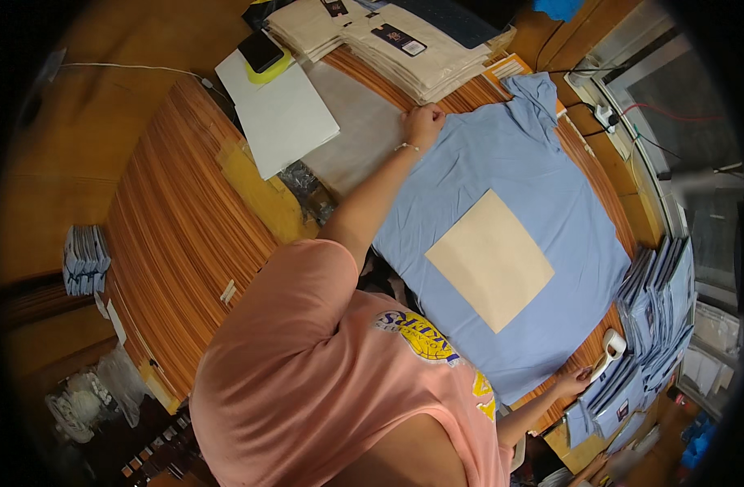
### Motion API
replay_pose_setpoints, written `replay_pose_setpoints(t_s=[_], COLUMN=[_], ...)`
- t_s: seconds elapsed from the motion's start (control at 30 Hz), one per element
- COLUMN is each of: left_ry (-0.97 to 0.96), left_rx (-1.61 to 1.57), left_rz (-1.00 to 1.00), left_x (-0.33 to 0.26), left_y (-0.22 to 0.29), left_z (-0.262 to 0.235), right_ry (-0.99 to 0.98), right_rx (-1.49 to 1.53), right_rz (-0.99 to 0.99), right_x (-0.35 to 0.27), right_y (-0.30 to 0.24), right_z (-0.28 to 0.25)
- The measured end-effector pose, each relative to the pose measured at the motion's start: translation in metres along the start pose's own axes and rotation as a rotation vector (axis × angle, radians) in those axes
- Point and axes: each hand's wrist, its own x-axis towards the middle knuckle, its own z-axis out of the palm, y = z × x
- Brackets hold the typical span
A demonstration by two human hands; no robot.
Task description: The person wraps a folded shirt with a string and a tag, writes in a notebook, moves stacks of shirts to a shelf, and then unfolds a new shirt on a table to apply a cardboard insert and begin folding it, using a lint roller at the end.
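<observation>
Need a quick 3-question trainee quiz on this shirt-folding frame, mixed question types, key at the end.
1. True or false: a cream cardboard sheet lies on the light blue shirt.
2. What does the left hand rest on? A) a phone B) the shirt's edge C) the stack of folded cream garments
3. Fill in: the right hand is at the shirt's edge beside a white ____.

Key: 1 true; 2 B; 3 tape dispenser (seems so; it is small in view).
</observation>
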Motion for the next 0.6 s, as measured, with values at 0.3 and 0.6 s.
replay_pose_setpoints(t_s=[0.3, 0.6], left_ry=[0.019, -0.070], left_rx=[-0.344, -0.263], left_rz=[0.049, 0.081], left_x=[-0.001, -0.013], left_y=[-0.013, -0.013], left_z=[0.001, -0.018], right_ry=[-0.944, -0.924], right_rx=[0.512, 0.234], right_rz=[-0.258, -0.553], right_x=[-0.105, -0.184], right_y=[-0.365, -0.503], right_z=[0.128, 0.232])
